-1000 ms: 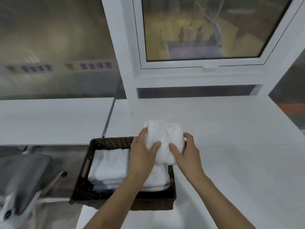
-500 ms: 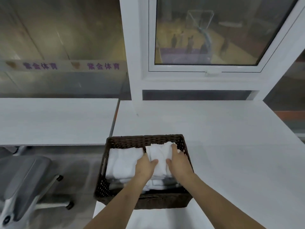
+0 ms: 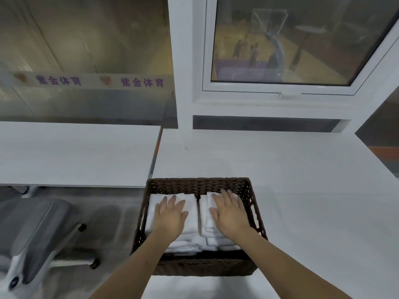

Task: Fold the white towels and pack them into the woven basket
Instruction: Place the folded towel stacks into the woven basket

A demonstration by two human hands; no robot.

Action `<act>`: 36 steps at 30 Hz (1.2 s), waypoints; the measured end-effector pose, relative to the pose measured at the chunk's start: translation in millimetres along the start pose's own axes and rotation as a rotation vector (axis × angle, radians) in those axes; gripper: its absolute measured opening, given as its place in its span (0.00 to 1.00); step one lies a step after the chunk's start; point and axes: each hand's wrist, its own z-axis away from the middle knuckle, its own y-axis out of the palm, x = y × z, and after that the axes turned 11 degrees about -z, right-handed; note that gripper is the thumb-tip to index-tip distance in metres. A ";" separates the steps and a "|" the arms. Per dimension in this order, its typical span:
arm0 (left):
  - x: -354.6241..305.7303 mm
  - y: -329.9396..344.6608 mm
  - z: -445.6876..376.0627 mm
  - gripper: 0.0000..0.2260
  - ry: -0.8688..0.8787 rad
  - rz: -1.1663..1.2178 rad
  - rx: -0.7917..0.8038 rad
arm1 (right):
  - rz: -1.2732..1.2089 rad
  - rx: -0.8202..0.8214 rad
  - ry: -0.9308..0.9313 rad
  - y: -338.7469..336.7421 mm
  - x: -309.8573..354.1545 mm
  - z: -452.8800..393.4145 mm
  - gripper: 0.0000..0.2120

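1. While both hands are lying flat on the towels, the packing is looking nearly done: two stacks of folded white towels are sitting side by side inside the basket [image 3: 197, 184], which is resting at the near edge of the counter [image 3: 291, 169].
2. The left hand [image 3: 170, 214] is pressing on the left stack [image 3: 190, 229], fingers straight and spread, gripping nothing.
3. The right hand [image 3: 230, 212] is pressing on the right stack [image 3: 207, 214] in the same way, grip likewise flat and holding nothing.
4. No loose towel is showing on the counter (whatever lies outside the frame cannot be told), so folding is probably finishing.
5. What is remaining, in my judgement, is only settling the stacks level and lifting the hands away.
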 end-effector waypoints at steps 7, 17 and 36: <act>3.9 17.9 -6.1 0.28 0.054 -0.076 0.215 | 0.036 0.237 0.058 32.4 -10.2 -13.4 0.33; 6.2 35.5 -12.2 0.27 0.077 -0.062 0.258 | 0.077 0.257 0.049 55.5 -17.7 -13.0 0.35; -5.2 3.4 2.0 0.25 0.043 0.059 0.128 | -0.150 0.214 0.008 3.2 -13.5 -4.3 0.28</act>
